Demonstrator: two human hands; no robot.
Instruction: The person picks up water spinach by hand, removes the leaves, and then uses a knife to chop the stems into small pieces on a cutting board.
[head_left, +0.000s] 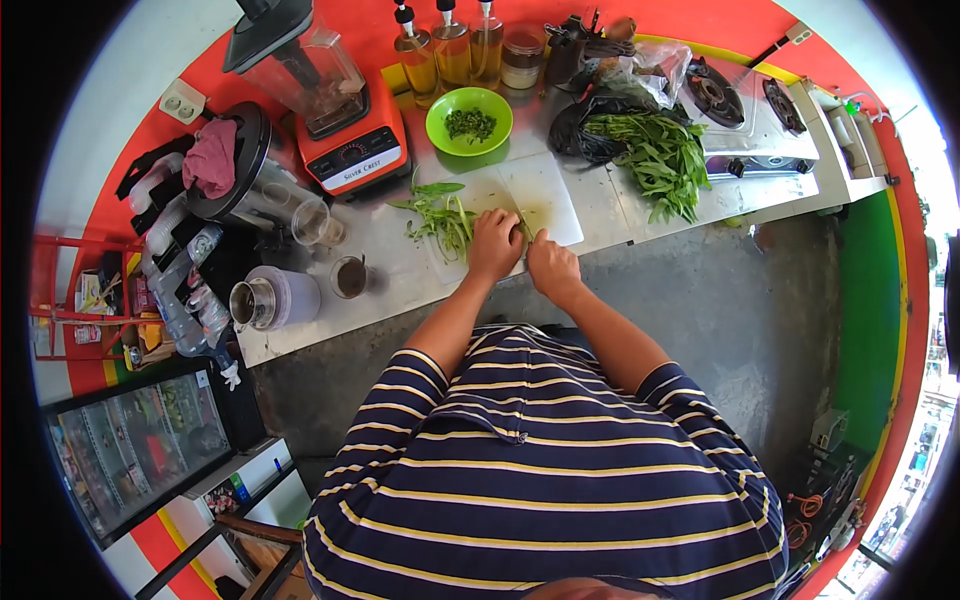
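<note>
On the white cutting board (pixel 556 192), my left hand (pixel 496 243) is closed over leafy green stems (pixel 448 222) that spread out to its left. Close beside it on the right, my right hand (pixel 553 266) is wrapped round a knife (pixel 527 226). The handle is hidden in my fist and only part of the thin blade shows, near my left fingertips. Small cut bits of green lie on the board around the blade. Beyond the board stands a lime-green bowl (pixel 436 134) with chopped greens (pixel 470 124) inside.
A red blender (pixel 352 150) stands at the back left, pump bottles (pixel 452 50) behind the bowl. Right of the board lie a black plastic bag (pixel 580 130) and a bunch of leafy greens (pixel 665 165), near a gas stove (pixel 745 110). A glass (pixel 350 277) and a jug (pixel 275 298) stand left.
</note>
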